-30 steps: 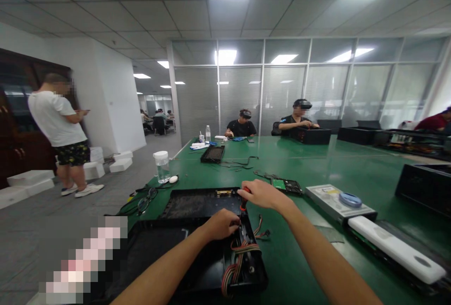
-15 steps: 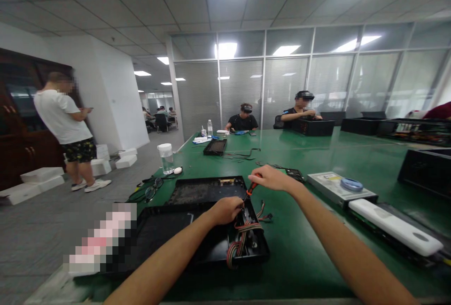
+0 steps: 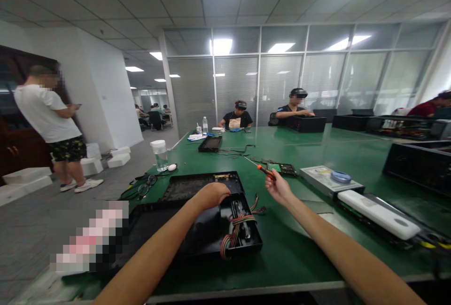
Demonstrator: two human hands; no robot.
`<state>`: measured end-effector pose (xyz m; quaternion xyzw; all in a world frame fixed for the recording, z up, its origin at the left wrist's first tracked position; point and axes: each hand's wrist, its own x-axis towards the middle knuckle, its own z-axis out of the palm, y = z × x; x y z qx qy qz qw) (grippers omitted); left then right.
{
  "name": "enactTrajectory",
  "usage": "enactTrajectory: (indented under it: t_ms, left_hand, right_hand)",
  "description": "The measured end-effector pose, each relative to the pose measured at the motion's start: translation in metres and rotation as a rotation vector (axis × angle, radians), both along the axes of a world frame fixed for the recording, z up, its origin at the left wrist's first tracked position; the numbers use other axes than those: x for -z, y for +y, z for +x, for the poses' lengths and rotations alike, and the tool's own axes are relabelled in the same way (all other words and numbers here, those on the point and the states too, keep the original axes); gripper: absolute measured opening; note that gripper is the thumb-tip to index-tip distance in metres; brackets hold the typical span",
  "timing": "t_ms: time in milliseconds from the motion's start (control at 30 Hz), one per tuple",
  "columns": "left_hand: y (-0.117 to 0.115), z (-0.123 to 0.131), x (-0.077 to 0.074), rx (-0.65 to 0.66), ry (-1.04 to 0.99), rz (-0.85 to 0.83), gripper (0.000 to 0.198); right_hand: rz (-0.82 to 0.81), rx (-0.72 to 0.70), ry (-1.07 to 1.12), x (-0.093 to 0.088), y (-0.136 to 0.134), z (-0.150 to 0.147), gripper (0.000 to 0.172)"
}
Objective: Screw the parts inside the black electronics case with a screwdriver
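My right hand [image 3: 279,188] grips the orange-and-black handle of a screwdriver [image 3: 265,170], held over the table to the right of an opened black case [image 3: 207,234]. The screwdriver's thin shaft points up and to the left, away from the case. My left hand [image 3: 214,195] is closed, its fingertips curled down at the case's far right part; whatever they hold is hidden. Striped ribbon cables [image 3: 243,219] lie bundled across metal parts at the case's right end. Behind the case lies a black panel [image 3: 186,186] with a small brass-coloured piece.
On the right are a metal drive [image 3: 322,178] with a blue tape roll [image 3: 340,177] on it, and a long white device [image 3: 378,214]. A circuit board [image 3: 282,168] lies beyond my right hand. At left stand a lidded water cup [image 3: 160,155] and glasses [image 3: 144,187]. Co-workers sit across the table.
My right hand has drawn back from the case to the right and lower, turning the screwdriver so its tip points up-left. My left hand stays near the case's far edge. The view has shifted slightly.
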<state>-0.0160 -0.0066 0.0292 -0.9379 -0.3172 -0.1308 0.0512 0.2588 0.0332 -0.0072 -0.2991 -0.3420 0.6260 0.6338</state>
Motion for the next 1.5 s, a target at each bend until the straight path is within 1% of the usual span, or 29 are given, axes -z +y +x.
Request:
enactTrajectory:
  t_ms: [67, 100, 167, 200, 267, 333, 400, 467, 500, 567, 667, 700, 767, 800, 833, 867, 933, 1000, 1067, 1133, 1233, 1300, 1400, 1500]
  left_hand:
    - [0.001, -0.014, -0.015, -0.041, 0.029, -0.019, 0.017]
    - [0.000, -0.021, -0.019, -0.062, 0.044, -0.034, 0.015]
    - [-0.005, -0.036, -0.021, -0.088, 0.089, -0.066, 0.012]
    - [-0.008, -0.042, -0.017, -0.091, 0.114, -0.080, 0.011]
    - [-0.019, -0.053, -0.004, -0.083, 0.137, -0.091, 0.009]
    - [-0.030, -0.060, 0.010, -0.065, 0.112, -0.090, 0.011]
    - [-0.036, -0.064, 0.017, -0.043, 0.072, -0.092, 0.016]
    - [-0.035, -0.066, 0.015, -0.032, 0.045, -0.090, 0.023]
    - [-0.032, -0.067, 0.012, -0.035, 0.034, -0.079, 0.025]
    - [-0.022, -0.070, 0.003, -0.060, 0.019, -0.043, 0.029]
    - [0.000, -0.076, -0.006, -0.146, 0.065, -0.010, 0.029]
    - [0.007, -0.079, -0.007, -0.180, 0.092, -0.018, 0.029]
    - [0.022, -0.086, -0.005, -0.237, 0.144, -0.092, 0.027]
    - [0.028, -0.090, -0.002, -0.253, 0.167, -0.157, 0.025]
    - [0.034, -0.093, 0.000, -0.262, 0.185, -0.229, 0.023]
    - [0.038, -0.095, 0.003, -0.266, 0.193, -0.298, 0.022]
    - [0.042, -0.098, 0.009, -0.279, 0.174, -0.401, 0.026]
    - [0.042, -0.096, 0.013, -0.289, 0.122, -0.459, 0.034]
    - [0.040, -0.090, 0.016, -0.288, 0.113, -0.465, 0.031]
    - [0.038, -0.081, 0.015, -0.248, 0.195, -0.390, 0.019]
    - [0.035, -0.068, 0.003, -0.176, 0.354, -0.178, 0.012]
    - [0.031, -0.064, -0.012, -0.155, 0.384, -0.070, 0.012]
    - [0.016, -0.063, -0.044, -0.150, 0.354, -0.002, 0.014]
    - [-0.015, -0.063, -0.076, -0.124, 0.312, 0.023, 0.017]
  right_hand:
    - [0.000, -0.011, 0.035, -0.002, -0.002, -0.001, 0.023]
    - [0.010, -0.010, 0.049, -0.003, -0.003, -0.001, 0.022]
    - [0.050, 0.008, 0.075, -0.005, -0.005, -0.002, 0.016]
    - [0.076, 0.022, 0.091, -0.005, -0.005, -0.003, 0.012]
    - [0.128, 0.043, 0.126, -0.006, -0.006, -0.005, 0.006]
    - [0.167, 0.035, 0.132, -0.005, -0.006, -0.008, 0.009]
    - [0.207, 0.000, 0.069, -0.003, -0.007, -0.011, 0.013]
    - [0.287, -0.042, -0.092, -0.004, -0.012, -0.014, 0.016]
    - [0.352, -0.059, -0.217, -0.006, -0.016, -0.015, 0.016]
    - [0.536, -0.076, -0.555, -0.013, -0.031, -0.021, 0.015]
    - [0.871, -0.118, -1.182, -0.026, -0.070, -0.036, 0.018]
    - [0.965, -0.166, -1.379, -0.027, -0.086, -0.042, 0.017]
    - [1.100, -0.235, -1.699, -0.024, -0.120, -0.052, 0.013]
    - [1.107, -0.187, -1.830, -0.019, -0.136, -0.055, 0.012]
    - [1.109, -0.137, -1.916, -0.013, -0.151, -0.056, 0.011]
    - [1.114, -0.102, -1.957, -0.006, -0.163, -0.055, 0.009]
    - [1.134, -0.047, -1.960, 0.007, -0.182, -0.046, 0.007]
    - [1.146, -0.037, -1.916, 0.015, -0.195, -0.033, 0.011]
    - [1.121, -0.037, -1.874, 0.019, -0.202, -0.022, 0.011]
    - [1.062, -0.035, -1.843, 0.021, -0.206, -0.017, 0.009]
    - [0.973, -0.027, -1.802, 0.023, -0.202, -0.018, 0.007]
    - [0.941, -0.046, -1.774, 0.023, -0.190, -0.022, 0.005]
    - [0.943, -0.092, -1.735, 0.019, -0.156, -0.028, 0.007]
    - [0.972, -0.128, -1.729, 0.011, -0.109, -0.036, 0.012]
